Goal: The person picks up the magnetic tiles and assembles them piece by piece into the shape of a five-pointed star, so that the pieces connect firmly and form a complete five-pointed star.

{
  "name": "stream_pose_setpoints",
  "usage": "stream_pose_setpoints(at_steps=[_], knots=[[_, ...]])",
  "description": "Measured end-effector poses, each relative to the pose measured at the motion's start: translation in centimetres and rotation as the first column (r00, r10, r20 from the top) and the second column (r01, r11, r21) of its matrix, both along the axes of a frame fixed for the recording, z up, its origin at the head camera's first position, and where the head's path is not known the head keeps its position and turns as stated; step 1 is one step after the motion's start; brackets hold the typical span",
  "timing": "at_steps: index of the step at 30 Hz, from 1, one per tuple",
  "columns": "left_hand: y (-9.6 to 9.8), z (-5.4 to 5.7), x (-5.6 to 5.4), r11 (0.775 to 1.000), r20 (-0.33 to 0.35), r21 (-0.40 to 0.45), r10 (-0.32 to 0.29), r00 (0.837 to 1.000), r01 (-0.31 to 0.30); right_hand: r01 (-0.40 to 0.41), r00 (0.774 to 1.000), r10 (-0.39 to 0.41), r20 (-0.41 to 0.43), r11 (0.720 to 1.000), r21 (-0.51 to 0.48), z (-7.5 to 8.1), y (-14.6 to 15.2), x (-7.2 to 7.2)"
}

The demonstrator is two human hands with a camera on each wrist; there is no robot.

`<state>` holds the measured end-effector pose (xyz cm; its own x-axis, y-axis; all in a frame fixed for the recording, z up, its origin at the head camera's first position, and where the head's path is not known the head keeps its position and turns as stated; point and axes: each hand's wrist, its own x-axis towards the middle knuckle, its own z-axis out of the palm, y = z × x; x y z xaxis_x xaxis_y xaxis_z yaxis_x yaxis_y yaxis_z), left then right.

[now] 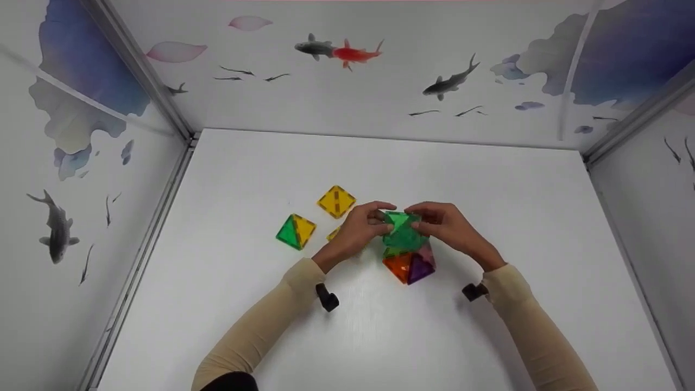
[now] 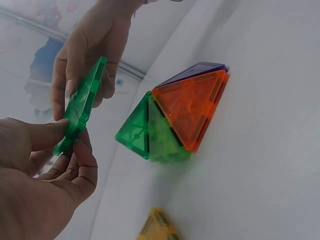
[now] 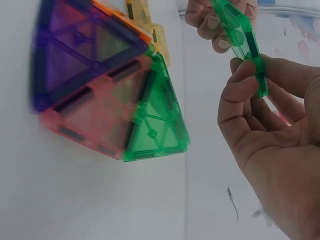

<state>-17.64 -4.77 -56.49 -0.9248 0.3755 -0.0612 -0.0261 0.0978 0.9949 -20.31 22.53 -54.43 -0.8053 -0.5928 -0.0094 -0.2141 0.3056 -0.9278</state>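
Above the table, both hands pinch a green magnetic tile (image 1: 402,221) from opposite sides. My left hand (image 1: 355,231) has its thumb on the near face and curled fingers behind, as the left wrist view shows. My right hand (image 1: 450,228) grips the opposite edge between thumb and fingers. Right below stands a low peaked shape of triangular magnetic tiles: an orange triangle (image 2: 192,107), a purple triangle (image 3: 82,45), a pink triangle (image 3: 100,110), a green triangle (image 3: 157,120) and a light green triangle (image 2: 165,132). The held tile overlaps its far side in the head view.
Left of the hands lie a yellow diamond of two triangles (image 1: 336,202) and a green-and-yellow diamond (image 1: 296,232). Another yellow tile (image 1: 333,234) is partly hidden by the left hand. Printed walls (image 1: 353,103) border the white table (image 1: 244,168) at the back and sides.
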Motion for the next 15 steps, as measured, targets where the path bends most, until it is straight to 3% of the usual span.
stream_pose_setpoints(at_steps=[9, 12, 15], knots=[[2.3, -1.6, 1.7, 0.999, 0.015, -0.026, -0.028, 0.999, 0.029, 0.0, 0.999, -0.002, 0.045, 1.0, 0.032, -1.8, 2.4, 3.2], [3.0, -2.0, 2.3, 0.998, -0.016, -0.044, -0.042, 0.999, 0.041, 0.018, 0.997, -0.02, 0.069, 0.999, 0.027, -2.3, 3.3, 4.2], [3.6, -2.4, 2.7, 0.995, -0.103, -0.091, -0.044, 0.994, 0.035, 0.045, 0.997, -0.045, 0.067, 0.999, 0.008, -2.6, 4.1, 4.9]])
